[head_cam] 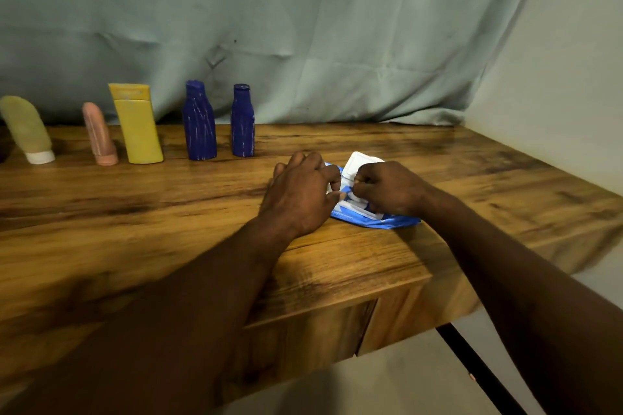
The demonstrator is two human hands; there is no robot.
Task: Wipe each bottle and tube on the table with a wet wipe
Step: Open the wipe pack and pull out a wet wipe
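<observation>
A blue wet wipe pack [374,218] lies on the wooden table [168,199], its white lid [357,165] flipped up. My left hand [300,192] holds the pack's left end, fingers curled over it. My right hand [387,187] pinches a white wipe at the opening. Along the back stand a green tube [25,128], a pink tube [99,135], a yellow bottle [136,123] and two dark blue bottles [199,121] [242,121].
A pale green cloth [303,27] hangs behind the table. The table's right edge [556,175] runs beside a grey wall. A black table leg [478,367] shows below the front right corner.
</observation>
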